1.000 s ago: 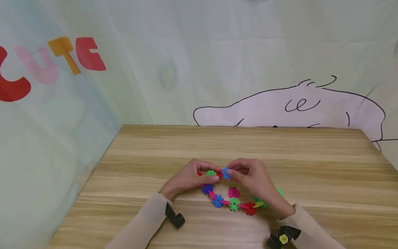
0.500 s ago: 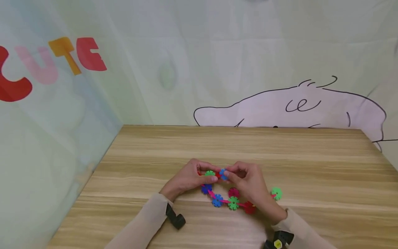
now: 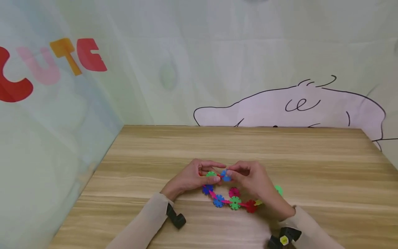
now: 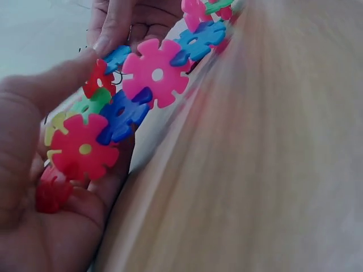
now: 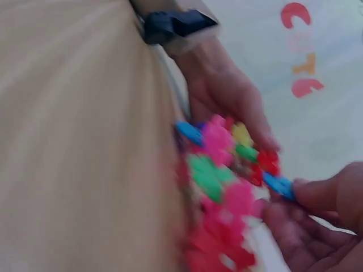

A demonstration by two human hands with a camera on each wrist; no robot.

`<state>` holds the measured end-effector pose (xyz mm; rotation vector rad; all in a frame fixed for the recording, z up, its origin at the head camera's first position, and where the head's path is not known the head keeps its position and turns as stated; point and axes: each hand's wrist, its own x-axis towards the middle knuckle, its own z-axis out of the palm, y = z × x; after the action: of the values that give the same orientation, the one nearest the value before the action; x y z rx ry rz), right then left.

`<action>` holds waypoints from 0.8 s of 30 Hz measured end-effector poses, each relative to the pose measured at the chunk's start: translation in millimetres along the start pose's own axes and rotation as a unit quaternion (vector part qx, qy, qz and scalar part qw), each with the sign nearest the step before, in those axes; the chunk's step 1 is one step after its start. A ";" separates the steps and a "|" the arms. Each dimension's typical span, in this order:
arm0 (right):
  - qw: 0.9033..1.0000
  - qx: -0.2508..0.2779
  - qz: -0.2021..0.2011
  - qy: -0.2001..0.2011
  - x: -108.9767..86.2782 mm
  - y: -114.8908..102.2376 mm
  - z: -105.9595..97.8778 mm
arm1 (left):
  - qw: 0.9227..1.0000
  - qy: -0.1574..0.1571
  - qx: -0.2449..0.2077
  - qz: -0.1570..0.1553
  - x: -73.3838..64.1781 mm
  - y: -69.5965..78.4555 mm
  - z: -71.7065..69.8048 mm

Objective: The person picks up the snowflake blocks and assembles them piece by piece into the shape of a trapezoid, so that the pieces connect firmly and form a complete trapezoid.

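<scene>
A chain of notched plastic snowflake discs curves between the hands in the head view. My left hand (image 3: 186, 178) holds its far end, the thumb close by a green disc (image 3: 211, 174). In the left wrist view a red disc (image 4: 99, 82) sits at the thumb tip, and a larger red disc (image 4: 85, 147) lies over the fingers. My right hand (image 3: 256, 181) pinches a light blue disc (image 3: 225, 176) between thumb and fingers, right at the red disc. The chain runs on through a dark blue disc (image 3: 207, 189), another green disc (image 3: 235, 203) and a red disc (image 3: 251, 206).
A magenta disc (image 3: 234, 192) lies inside the chain's curve. One light green disc (image 3: 278, 189) shows behind the right wrist. Both sleeves carry black wrist mounts above the wooden table (image 3: 155, 148). A printed curtain (image 3: 155, 69) hangs along the table's back edge.
The right hand shifted a little left and toward the body, then back right. My left index finger now reaches out straighter above the light blue disc. The chain has barely moved.
</scene>
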<state>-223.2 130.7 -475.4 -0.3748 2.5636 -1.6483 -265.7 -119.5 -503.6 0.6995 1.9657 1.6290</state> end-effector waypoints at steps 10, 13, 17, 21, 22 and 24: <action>0.987 -0.155 -0.015 -0.048 -12.1 16.3 -53.9 | 0.999 -0.028 -0.007 -0.019 -1.9 4.3 -2.5; 0.985 -0.160 -0.006 -0.066 -19.0 19.8 -58.8 | 0.999 -0.043 -0.008 -0.016 -1.5 5.0 -2.3; 0.982 -0.170 -0.010 -0.085 -24.3 19.6 -61.6 | 0.998 -0.063 -0.007 -0.010 -0.9 4.7 -0.9; 0.972 -0.205 -0.017 -0.113 -26.2 17.4 -65.3 | 0.997 -0.072 -0.007 -0.005 0.3 3.9 0.5; 0.969 -0.215 -0.018 -0.121 -26.3 17.2 -66.0 | 0.997 -0.072 -0.008 -0.004 0.5 3.9 0.8; 0.963 -0.233 -0.018 -0.134 -26.5 16.9 -66.5 | 0.997 -0.073 -0.010 -0.005 0.7 4.1 0.9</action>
<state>-213.0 202.7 -464.4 -0.6240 2.7125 -0.9021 -265.3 -117.7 -499.7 0.7774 1.8453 1.5443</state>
